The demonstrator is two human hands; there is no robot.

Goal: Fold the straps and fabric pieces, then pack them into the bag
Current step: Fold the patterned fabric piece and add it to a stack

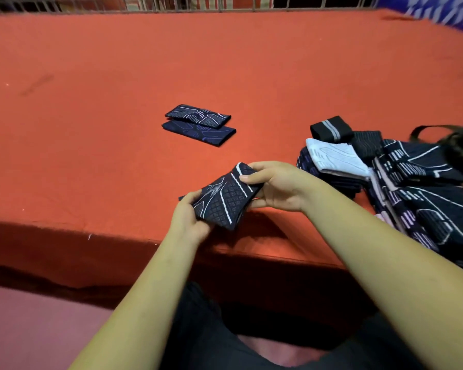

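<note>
A folded dark fabric piece (226,200) with white line patterns is held just above the front edge of the red surface. My left hand (189,218) grips its lower left end and my right hand (274,186) pinches its upper right end. Two folded dark patterned pieces (199,124) lie stacked near the middle of the red surface. To the right sits a heap of unfolded dark patterned pieces (417,188) with a pale blue piece (337,158) and a rolled black piece with grey stripes (330,129) on it. No bag is clearly identifiable.
The red cloth-covered surface (104,129) stretches far back to a metal railing (198,4). A black strap loop (425,130) pokes out behind the heap at right. My dark-clothed legs are below the front edge.
</note>
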